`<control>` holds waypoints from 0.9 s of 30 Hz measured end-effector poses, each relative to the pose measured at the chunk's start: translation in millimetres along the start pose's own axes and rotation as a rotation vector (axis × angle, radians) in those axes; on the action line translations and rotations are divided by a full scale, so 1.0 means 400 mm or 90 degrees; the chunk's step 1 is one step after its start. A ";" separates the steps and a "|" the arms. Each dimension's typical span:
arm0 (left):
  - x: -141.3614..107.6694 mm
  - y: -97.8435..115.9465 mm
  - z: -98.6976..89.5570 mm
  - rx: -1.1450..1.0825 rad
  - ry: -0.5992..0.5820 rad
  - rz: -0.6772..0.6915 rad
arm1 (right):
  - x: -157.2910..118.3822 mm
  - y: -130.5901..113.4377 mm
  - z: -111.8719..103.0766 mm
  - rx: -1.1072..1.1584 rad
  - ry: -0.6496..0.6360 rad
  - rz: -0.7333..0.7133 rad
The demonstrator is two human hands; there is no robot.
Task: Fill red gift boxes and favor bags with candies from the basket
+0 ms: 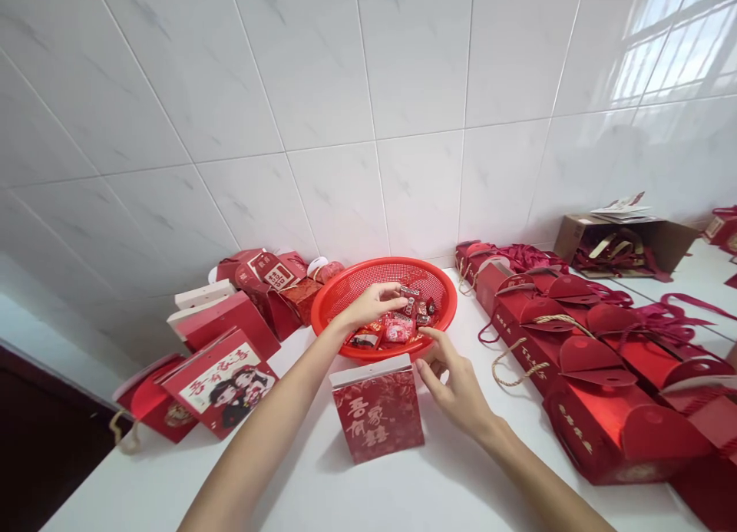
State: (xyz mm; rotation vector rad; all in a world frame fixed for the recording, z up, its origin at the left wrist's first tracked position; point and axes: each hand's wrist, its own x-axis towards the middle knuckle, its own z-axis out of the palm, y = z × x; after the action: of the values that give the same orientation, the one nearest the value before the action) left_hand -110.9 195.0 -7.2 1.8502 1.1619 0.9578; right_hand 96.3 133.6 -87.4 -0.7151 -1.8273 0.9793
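A red plastic mesh basket (329, 302) stands against the wall with wrapped candies (400, 330) heaped in it. My left hand (375, 303) reaches over the basket, thumb and fingers apart just above the candies, and I see nothing held. At the basket's front right rim is my right hand (452, 375), its thumb and forefinger curved and apart with nothing between them. In front of the basket a red gift box (380, 417) with pale Chinese characters stands upright. My right thumb is close to its upper right corner; whether they touch I cannot tell.
Rows of red gift boxes (599, 394) with rope handles and ribbons line the right side. More red boxes and bags (230, 378) stand at left. A cardboard box (662, 244) of ribbons sits at far right. Behind rises a white tiled wall (414, 79).
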 end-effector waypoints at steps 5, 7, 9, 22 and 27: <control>-0.042 0.035 0.003 -0.078 0.001 0.055 | 0.009 -0.027 -0.009 0.244 0.021 0.104; -0.057 0.057 0.004 -0.074 -0.015 0.082 | 0.014 -0.035 -0.014 0.333 0.002 0.150; -0.068 0.078 0.009 -0.041 -0.048 0.097 | 0.017 -0.039 -0.017 0.409 -0.006 0.180; -0.044 0.067 -0.021 0.066 -0.221 -0.048 | 0.034 -0.051 -0.044 0.562 0.114 0.249; -0.028 0.035 -0.039 0.526 -0.412 -0.353 | 0.032 -0.047 -0.051 0.590 0.126 0.264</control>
State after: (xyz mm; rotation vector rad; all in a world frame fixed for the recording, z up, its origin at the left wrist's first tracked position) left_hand -122.7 183.1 9.7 1.9946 1.6151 -0.4963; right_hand 108.5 140.7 -60.3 -0.5626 -0.8816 1.7690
